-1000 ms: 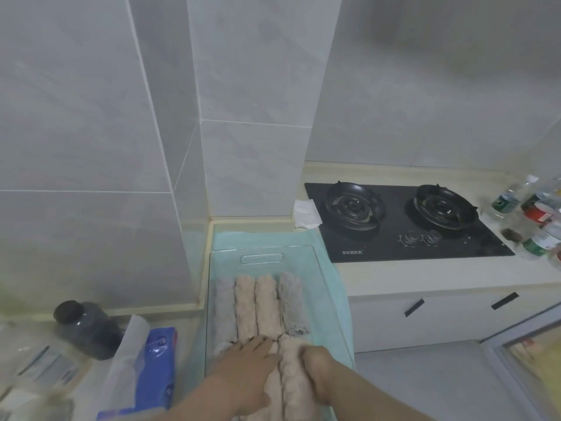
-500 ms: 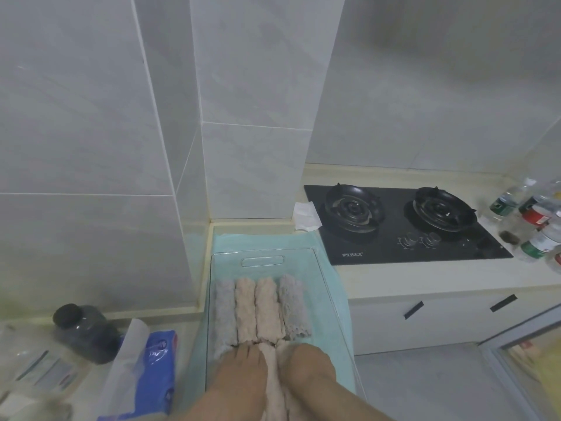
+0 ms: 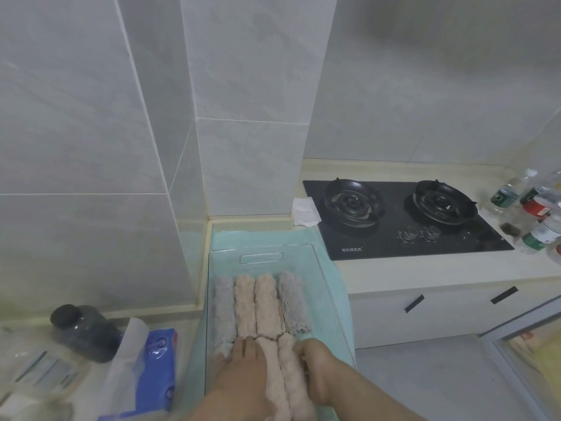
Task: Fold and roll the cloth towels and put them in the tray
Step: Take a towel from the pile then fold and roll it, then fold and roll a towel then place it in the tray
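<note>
Head camera looks down into a clear tray [image 3: 322, 288] standing on a teal mat [image 3: 258, 238]. Four rolled towels [image 3: 264, 302], grey, pink, pink, grey, lie side by side in it. Nearer, two pink rolls [image 3: 285, 372] lie between the hands. The left hand [image 3: 243, 369] rests flat, fingers straight. The right hand [image 3: 318, 366] touches their right side with its fingers hidden, so I cannot tell its grip.
</note>
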Demonstrator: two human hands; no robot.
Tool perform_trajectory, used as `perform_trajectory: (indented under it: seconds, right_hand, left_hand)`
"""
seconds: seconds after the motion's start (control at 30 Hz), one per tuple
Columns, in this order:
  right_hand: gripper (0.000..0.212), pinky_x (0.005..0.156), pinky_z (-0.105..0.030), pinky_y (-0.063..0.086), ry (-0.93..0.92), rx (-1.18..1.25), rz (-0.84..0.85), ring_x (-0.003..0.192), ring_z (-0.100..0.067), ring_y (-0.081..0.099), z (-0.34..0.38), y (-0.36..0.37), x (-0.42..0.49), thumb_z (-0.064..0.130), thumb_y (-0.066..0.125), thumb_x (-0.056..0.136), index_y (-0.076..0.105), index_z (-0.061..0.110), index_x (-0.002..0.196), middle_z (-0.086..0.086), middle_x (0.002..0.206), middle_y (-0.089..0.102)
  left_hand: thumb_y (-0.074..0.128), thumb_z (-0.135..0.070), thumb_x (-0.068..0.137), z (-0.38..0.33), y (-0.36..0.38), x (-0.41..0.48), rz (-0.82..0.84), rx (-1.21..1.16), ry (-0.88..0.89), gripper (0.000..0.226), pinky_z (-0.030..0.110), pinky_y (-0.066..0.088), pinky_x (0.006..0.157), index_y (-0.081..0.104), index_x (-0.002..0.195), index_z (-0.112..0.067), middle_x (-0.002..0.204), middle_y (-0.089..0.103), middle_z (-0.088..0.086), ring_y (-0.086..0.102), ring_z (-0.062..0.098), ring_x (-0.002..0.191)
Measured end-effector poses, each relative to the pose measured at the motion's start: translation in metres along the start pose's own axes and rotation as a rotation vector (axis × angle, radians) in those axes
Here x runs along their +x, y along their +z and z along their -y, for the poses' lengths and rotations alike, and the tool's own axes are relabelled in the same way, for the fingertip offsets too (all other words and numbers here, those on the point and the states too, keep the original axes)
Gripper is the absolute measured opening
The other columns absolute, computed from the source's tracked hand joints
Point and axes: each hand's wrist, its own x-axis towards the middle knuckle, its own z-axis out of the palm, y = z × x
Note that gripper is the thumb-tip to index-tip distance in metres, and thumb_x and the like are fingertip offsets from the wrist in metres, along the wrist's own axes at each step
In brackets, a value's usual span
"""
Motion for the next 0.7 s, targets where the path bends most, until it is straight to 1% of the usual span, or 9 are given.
perform_trajectory:
  seconds: [0.1, 0.13, 0.23, 0.3, 0.4, 0.5, 0.57, 0.63, 0.7]
  right_hand:
    - [0.052, 0.042, -0.019, 0.039, 0.048, 0.083, -0.046, 0.044, -0.022, 0.056, 0.001, -0.003, 0.004, 0.013, 0.041, 0.092, 0.062, 0.005, 0.046, -0.007, 0.043, 0.059]
    - [0.053, 0.043, -0.018, 0.039, 0.044, 0.089, -0.054, 0.047, -0.021, 0.058, -0.001, -0.004, 0.009, 0.017, 0.039, 0.094, 0.063, 0.006, 0.048, -0.008, 0.048, 0.060]
    - [0.042, 0.049, -0.020, 0.041, 0.064, 0.045, -0.139, 0.068, -0.024, 0.061, -0.002, -0.005, 0.022, 0.023, 0.035, 0.097, 0.065, 0.007, 0.073, -0.009, 0.067, 0.063]
    - [0.042, 0.055, -0.024, 0.048, 0.076, 0.026, -0.126, 0.071, -0.025, 0.064, -0.004, 0.001, 0.022, 0.027, 0.036, 0.099, 0.068, 0.004, 0.083, -0.010, 0.069, 0.067]
    - [0.037, 0.077, -0.036, 0.054, 0.021, 0.084, -0.044, 0.080, -0.028, 0.066, -0.010, 0.003, 0.027, 0.031, 0.046, 0.094, 0.068, 0.003, 0.106, -0.014, 0.087, 0.071]
    - [0.044, 0.077, -0.035, 0.055, 0.024, 0.050, -0.049, 0.084, -0.029, 0.069, -0.012, 0.006, 0.034, 0.034, 0.041, 0.096, 0.072, 0.004, 0.100, -0.015, 0.090, 0.073]
    - [0.056, 0.089, -0.038, 0.054, 0.012, 0.009, -0.088, 0.093, -0.030, 0.070, -0.012, 0.008, 0.042, 0.042, 0.031, 0.096, 0.075, 0.007, 0.097, -0.016, 0.096, 0.074]
    - [0.061, 0.098, -0.043, 0.050, -0.101, -0.079, -0.134, 0.099, -0.029, 0.069, -0.036, -0.013, 0.105, 0.051, 0.030, 0.088, 0.074, 0.011, 0.104, -0.014, 0.103, 0.073]
    - [0.073, 0.104, -0.041, 0.045, -0.117, -0.212, -0.129, 0.103, -0.023, 0.064, -0.038, -0.018, 0.117, 0.060, 0.035, 0.071, 0.068, 0.013, 0.115, -0.007, 0.110, 0.069]
  left_hand:
    - [0.060, -0.058, 0.080, 0.001, 0.002, -0.002, -0.015, 0.002, 0.012, 0.109, 0.057, 0.008, 0.116, -0.006, 0.152, -0.009, 0.160, -0.009, 0.010, -0.009, 0.033, 0.147]
    - [0.059, -0.060, 0.079, 0.002, 0.002, -0.002, -0.015, 0.002, 0.012, 0.110, 0.057, 0.008, 0.116, -0.007, 0.152, -0.012, 0.160, -0.010, 0.009, -0.010, 0.033, 0.146]
    - [0.055, -0.065, 0.078, 0.003, 0.006, -0.001, 0.004, 0.021, 0.004, 0.109, 0.060, 0.009, 0.113, -0.011, 0.152, -0.018, 0.160, -0.014, 0.007, -0.014, 0.034, 0.146]
    - [0.055, -0.065, 0.079, 0.002, 0.008, -0.001, 0.006, 0.017, 0.004, 0.109, 0.061, 0.009, 0.113, -0.012, 0.151, -0.019, 0.159, -0.015, 0.008, -0.015, 0.034, 0.145]
    - [0.057, -0.062, 0.080, 0.000, 0.007, -0.002, 0.010, -0.001, -0.002, 0.109, 0.060, 0.010, 0.114, -0.014, 0.151, -0.017, 0.159, -0.016, 0.009, -0.015, 0.034, 0.145]
    - [0.055, -0.064, 0.079, -0.001, 0.006, -0.002, 0.011, 0.019, -0.014, 0.109, 0.061, 0.011, 0.113, -0.012, 0.151, -0.017, 0.160, -0.015, 0.007, -0.013, 0.033, 0.146]
    - [0.054, -0.064, 0.078, -0.001, 0.005, -0.003, 0.004, 0.028, -0.018, 0.108, 0.060, 0.012, 0.112, -0.011, 0.152, -0.018, 0.160, -0.013, 0.006, -0.011, 0.032, 0.147]
    - [0.054, -0.063, 0.080, 0.001, 0.003, -0.005, -0.025, 0.005, -0.013, 0.105, 0.055, 0.014, 0.115, -0.007, 0.152, -0.017, 0.160, -0.009, 0.005, -0.008, 0.032, 0.147]
    - [0.051, -0.062, 0.082, 0.004, -0.003, -0.009, -0.090, -0.001, 0.000, 0.098, 0.049, 0.019, 0.114, 0.002, 0.152, -0.015, 0.159, 0.004, 0.007, 0.002, 0.032, 0.146]
